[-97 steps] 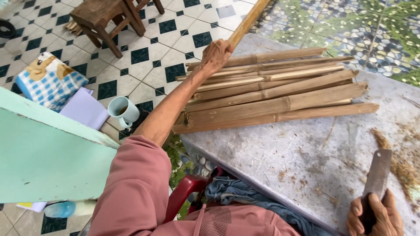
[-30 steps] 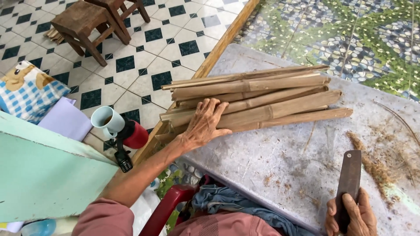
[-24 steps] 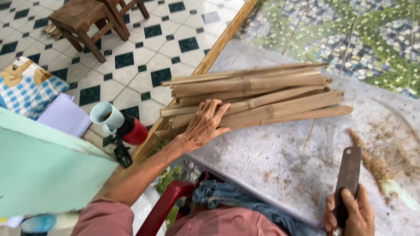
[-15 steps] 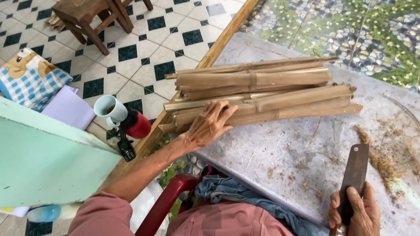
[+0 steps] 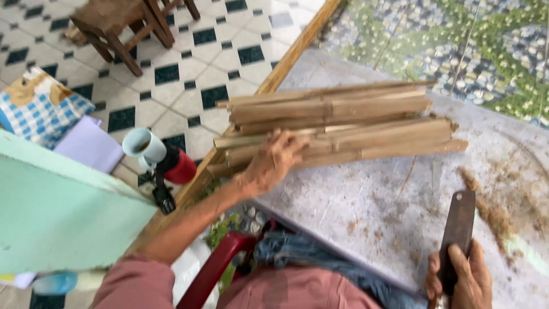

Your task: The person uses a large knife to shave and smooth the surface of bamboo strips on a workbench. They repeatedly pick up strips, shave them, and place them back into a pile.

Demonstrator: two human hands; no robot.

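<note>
A pile of split bamboo slats (image 5: 343, 123) lies across the grey stone table (image 5: 354, 212). My left hand (image 5: 271, 163) rests with fingers spread on the near left end of the pile, touching the lower slats. My right hand (image 5: 460, 277) is at the table's near edge, closed around the handle of a dark flat cleaver (image 5: 457, 220) whose blade points away from me. The cleaver is well apart from the bamboo.
Bamboo shavings (image 5: 497, 212) are scattered on the table's right side. A white mug (image 5: 143, 147) and a red object (image 5: 180, 166) stand on the tiled floor at left, by a wooden stool (image 5: 123, 23), a checked bag (image 5: 37, 109) and a green panel (image 5: 57, 212).
My left hand came back from the far end of the pile to its near left end. The view shifted a little. The right hand kept hold of the cleaver.
</note>
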